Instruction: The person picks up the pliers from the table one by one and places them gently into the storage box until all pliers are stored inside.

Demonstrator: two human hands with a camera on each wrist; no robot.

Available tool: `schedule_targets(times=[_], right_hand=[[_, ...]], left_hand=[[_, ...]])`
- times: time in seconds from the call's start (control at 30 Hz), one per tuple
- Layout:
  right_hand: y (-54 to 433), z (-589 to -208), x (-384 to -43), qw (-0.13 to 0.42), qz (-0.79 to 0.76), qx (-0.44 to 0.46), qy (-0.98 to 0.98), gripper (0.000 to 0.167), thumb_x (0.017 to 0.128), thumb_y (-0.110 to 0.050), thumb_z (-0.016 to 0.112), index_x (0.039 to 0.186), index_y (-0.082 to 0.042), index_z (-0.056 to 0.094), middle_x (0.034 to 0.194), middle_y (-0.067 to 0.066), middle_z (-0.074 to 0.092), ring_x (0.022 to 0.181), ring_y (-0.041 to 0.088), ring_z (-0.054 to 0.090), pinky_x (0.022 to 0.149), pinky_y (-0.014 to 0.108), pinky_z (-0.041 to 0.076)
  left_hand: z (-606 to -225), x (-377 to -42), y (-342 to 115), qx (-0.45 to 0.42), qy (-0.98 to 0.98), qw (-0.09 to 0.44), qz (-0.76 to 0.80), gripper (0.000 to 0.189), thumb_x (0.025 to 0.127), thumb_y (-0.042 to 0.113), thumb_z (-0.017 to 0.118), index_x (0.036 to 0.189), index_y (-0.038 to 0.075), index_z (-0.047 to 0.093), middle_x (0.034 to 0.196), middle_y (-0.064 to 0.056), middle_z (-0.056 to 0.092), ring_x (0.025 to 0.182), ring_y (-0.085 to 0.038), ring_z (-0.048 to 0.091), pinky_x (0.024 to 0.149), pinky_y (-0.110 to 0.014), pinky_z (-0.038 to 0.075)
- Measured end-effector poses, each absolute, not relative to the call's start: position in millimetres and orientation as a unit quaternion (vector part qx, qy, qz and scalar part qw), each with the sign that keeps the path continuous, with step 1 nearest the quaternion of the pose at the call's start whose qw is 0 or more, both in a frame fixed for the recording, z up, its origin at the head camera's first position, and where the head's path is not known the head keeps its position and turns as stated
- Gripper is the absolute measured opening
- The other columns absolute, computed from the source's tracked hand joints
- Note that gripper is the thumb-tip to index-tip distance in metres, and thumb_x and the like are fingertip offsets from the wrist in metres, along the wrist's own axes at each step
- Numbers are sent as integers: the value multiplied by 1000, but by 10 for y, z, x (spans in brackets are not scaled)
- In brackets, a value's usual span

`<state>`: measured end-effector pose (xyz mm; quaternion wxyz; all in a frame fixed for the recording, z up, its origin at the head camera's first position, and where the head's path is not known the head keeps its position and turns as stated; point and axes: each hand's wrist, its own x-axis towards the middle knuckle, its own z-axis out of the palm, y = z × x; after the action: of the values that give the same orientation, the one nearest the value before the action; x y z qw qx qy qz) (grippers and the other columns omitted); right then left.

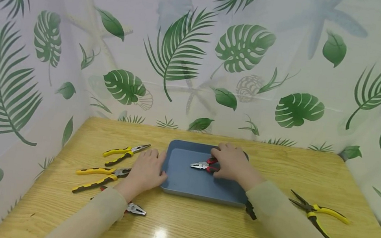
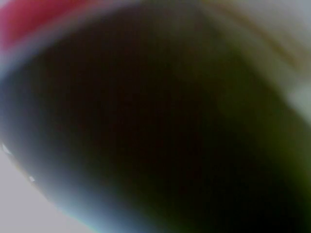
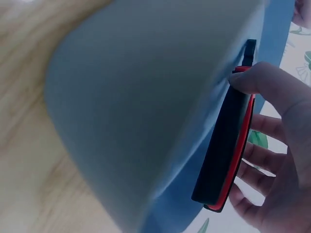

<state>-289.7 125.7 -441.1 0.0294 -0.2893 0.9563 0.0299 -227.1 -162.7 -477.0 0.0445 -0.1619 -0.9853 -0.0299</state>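
My right hand (image 1: 231, 161) grips the red-and-black handles of a pair of pliers (image 1: 200, 165) over the blue-grey tray (image 1: 182, 187). Their silver jaws point left. In the right wrist view, the thumb lies on one side of the pliers' handles (image 3: 226, 145) and the fingers curl along the other. At the tray's left edge rests my left hand (image 1: 146, 171), its fingers fairly straight and its thumb near the rim. The left wrist view is dark and blurred, so it hides that hand.
Two yellow-and-black pliers, one long-nosed (image 1: 127, 153) and one larger (image 1: 103, 175), lie left of the tray. Red-handled pliers (image 1: 136, 209) are partly under the left forearm. Long-nose pliers (image 1: 318, 214) lie at the right; a black handle end (image 1: 250, 210) shows beside the right sleeve.
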Motion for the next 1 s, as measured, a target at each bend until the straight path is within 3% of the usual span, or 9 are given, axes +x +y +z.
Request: schedule_targets(times=[0.43,0.6,0.8,1.0], right_hand=[[1224,-4505,-2904,-62,22,-304,950,40,89,-33,85,119,-14,67,111,12,65,96,30,62,87,53,54],[1212,-4455,-2879,-81,23,-298,951,45,90,-34,83,125,-13,65,106,11,63,89,28,58,81,50,52],[1221,-4404,-2852,-94,13,-288,953,50,90,-37,83,130,-13,65,105,11,62,90,27,56,81,48,48],[1297,-4403,-2848,-87,4,-284,955,50,91,-37,80,132,-12,65,107,12,60,94,29,54,85,51,48]], left_hand=[[-4763,-2271,-1625,-161,-986,42,-18,48,96,31,68,135,5,58,112,-16,62,105,-33,59,94,-49,47],[-4774,-2276,-1634,-161,-986,39,-24,48,96,31,67,135,5,58,112,-16,61,105,-34,59,95,-50,47],[-4768,-2281,-1641,-161,-986,36,-32,55,96,32,68,141,4,56,116,-18,62,112,-36,60,102,-52,47],[-4759,-2281,-1636,-163,-986,32,-33,51,96,32,67,138,4,57,114,-17,62,109,-36,59,99,-51,46]])
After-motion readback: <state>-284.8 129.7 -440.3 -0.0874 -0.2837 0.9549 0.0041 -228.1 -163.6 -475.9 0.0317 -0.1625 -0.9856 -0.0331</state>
